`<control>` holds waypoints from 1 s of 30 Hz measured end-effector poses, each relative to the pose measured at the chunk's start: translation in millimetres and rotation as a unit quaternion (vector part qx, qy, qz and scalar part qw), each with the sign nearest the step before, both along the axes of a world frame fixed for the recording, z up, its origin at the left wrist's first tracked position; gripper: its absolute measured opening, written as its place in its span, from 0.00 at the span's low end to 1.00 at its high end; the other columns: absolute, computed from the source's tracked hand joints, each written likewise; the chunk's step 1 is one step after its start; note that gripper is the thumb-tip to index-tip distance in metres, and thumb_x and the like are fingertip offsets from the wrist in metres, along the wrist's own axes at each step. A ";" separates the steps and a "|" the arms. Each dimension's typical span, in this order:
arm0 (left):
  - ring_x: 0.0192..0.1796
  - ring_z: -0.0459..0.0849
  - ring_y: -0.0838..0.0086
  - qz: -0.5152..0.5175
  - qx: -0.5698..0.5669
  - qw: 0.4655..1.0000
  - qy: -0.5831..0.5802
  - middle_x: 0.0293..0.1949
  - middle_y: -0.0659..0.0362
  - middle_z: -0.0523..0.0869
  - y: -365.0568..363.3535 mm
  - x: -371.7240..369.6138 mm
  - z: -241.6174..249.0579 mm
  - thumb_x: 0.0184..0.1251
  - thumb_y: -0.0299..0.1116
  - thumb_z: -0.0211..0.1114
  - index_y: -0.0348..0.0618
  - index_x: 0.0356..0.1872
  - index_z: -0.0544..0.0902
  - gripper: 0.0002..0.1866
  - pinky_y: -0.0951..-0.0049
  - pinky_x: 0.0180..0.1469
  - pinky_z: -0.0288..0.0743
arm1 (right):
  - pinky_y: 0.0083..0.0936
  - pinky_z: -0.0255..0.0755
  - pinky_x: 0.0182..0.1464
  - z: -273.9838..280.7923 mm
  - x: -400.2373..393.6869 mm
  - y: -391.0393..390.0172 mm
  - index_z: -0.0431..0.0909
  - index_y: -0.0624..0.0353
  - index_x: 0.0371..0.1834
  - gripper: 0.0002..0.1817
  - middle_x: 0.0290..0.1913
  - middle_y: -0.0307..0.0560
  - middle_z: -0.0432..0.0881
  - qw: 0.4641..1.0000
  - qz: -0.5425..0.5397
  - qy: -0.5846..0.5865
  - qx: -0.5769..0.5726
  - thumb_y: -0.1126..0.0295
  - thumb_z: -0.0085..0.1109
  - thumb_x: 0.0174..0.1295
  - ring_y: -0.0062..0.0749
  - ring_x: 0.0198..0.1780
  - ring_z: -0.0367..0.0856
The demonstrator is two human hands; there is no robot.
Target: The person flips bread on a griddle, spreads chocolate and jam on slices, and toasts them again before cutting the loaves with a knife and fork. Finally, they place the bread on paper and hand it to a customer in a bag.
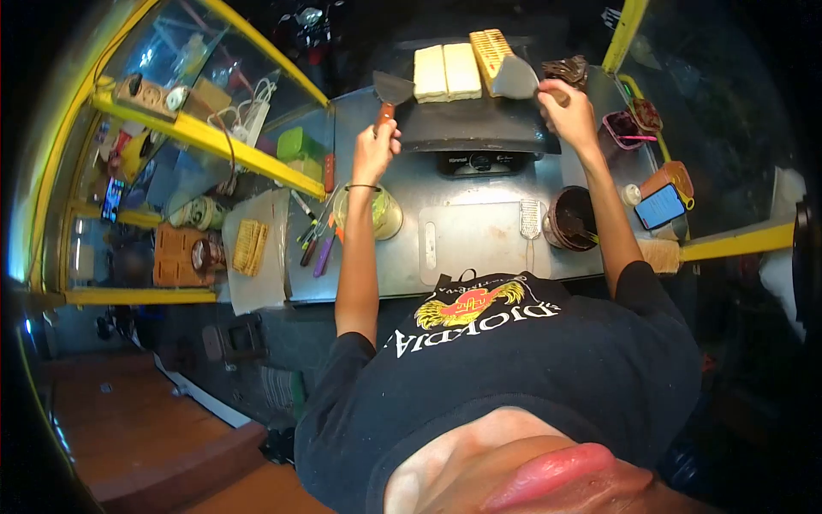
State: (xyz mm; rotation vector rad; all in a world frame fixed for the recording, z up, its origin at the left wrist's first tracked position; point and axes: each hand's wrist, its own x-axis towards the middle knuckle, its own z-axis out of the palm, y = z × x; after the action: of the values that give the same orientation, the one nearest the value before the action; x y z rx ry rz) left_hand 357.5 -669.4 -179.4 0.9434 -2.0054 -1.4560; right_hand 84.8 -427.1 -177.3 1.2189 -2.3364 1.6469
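Note:
My left hand (376, 152) is closed round the wooden handle of a dark, wide-bladed scraper (393, 87), beside the left edge of the black griddle (479, 128). In my right hand (568, 111) is the handle of a second scraper (515, 78), whose grey blade lies against a browned, grilled piece of bread (490, 50). Two pale bread slabs (447, 72) lie side by side on the griddle, between the two blades. A dark crumpled thing (566, 72), which I cannot make out, is just behind my right hand.
Nearer me are a white cutting board (471, 240), a grater (530, 219), a dark tub (570, 219) and a pale tub (385, 214). Knives (324, 255) and more toasted bread (250, 247) lie left. A phone (659, 206) sits right. Yellow frame bars border both sides.

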 end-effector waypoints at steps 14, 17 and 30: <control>0.24 0.73 0.84 -0.116 0.209 0.965 0.109 0.25 0.65 0.79 111.9 66.1 -140.5 0.75 0.47 0.56 0.40 0.44 0.84 0.19 0.82 0.27 0.66 | 0.27 0.76 0.45 31.1 128.7 -62.8 0.82 0.57 0.53 0.19 0.39 0.47 0.84 0.952 0.300 0.012 0.065 0.60 0.64 0.63 0.30 0.42 0.83; 0.23 0.73 0.83 0.066 0.130 0.989 0.035 0.22 0.63 0.79 125.0 138.1 -148.8 0.72 0.40 0.59 0.38 0.31 0.85 0.16 0.79 0.28 0.68 | 0.27 0.75 0.34 10.9 226.7 -110.6 0.78 0.59 0.57 0.24 0.31 0.45 0.82 0.863 0.477 0.062 0.156 0.57 0.65 0.63 0.27 0.30 0.82; 0.28 0.82 0.69 0.225 -0.180 0.950 0.124 0.25 0.60 0.81 50.1 207.3 -163.5 0.50 0.38 0.79 0.40 0.60 0.71 0.36 0.69 0.34 0.74 | 0.44 0.78 0.50 -6.6 283.2 -247.5 0.81 0.67 0.43 0.17 0.39 0.63 0.85 0.721 0.415 0.313 0.458 0.62 0.59 0.61 0.57 0.45 0.84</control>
State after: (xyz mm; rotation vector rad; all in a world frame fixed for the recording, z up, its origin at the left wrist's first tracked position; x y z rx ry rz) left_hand 564.8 -619.3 -342.9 0.9246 -1.6535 -0.8757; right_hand 368.0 -674.7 -183.8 2.6799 -2.1503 -0.2712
